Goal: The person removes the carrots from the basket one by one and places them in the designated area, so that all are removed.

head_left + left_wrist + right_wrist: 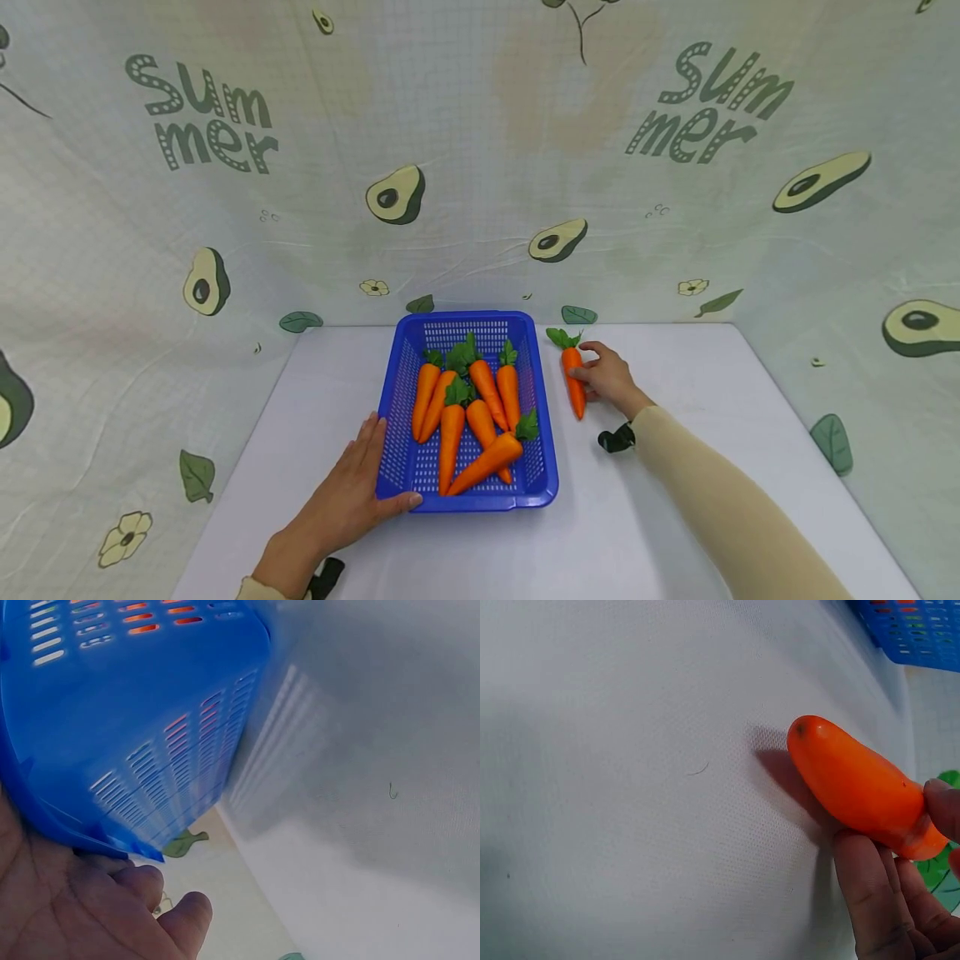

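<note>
Orange carrot (576,398) pinched in right hand (611,379), kinda parallel, just off basket's (480,502) right edge; left hand (347,487) straight-fingered, near-left corner.

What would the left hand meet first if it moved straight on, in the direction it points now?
Most likely the blue basket: the left hand rests against its left side, though exact depth is hard to judge.

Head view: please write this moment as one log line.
right hand: holds carrot beside basket; left hand: touches basket; other carrots: inside basket
</note>
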{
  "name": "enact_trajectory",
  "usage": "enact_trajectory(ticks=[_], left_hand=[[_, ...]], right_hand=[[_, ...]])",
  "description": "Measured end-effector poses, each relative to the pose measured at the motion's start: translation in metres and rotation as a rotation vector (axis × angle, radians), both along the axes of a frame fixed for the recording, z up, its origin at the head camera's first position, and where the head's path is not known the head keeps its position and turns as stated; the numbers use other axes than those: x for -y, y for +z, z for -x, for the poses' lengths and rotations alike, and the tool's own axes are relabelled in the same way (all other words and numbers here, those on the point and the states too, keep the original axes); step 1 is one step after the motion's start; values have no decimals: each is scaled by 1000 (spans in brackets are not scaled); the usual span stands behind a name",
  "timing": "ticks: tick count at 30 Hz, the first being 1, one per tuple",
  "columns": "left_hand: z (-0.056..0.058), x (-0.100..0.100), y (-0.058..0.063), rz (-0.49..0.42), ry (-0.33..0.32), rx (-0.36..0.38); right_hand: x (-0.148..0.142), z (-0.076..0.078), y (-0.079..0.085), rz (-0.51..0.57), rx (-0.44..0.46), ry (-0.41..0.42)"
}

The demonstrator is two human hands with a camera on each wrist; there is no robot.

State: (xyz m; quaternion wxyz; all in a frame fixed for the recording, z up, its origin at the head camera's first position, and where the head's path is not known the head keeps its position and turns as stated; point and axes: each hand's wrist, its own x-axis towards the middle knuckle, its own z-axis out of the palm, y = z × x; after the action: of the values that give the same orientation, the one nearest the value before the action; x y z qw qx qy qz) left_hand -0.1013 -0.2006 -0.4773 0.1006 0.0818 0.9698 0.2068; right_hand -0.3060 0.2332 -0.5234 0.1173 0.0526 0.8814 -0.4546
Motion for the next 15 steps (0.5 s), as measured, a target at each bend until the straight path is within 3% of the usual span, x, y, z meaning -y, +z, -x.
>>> enact_trajectory(ticks=[15], left_hand=[[0,-1,-2,-8,21,14]], right_hand=[[4,1,-1,-8,24,4]])
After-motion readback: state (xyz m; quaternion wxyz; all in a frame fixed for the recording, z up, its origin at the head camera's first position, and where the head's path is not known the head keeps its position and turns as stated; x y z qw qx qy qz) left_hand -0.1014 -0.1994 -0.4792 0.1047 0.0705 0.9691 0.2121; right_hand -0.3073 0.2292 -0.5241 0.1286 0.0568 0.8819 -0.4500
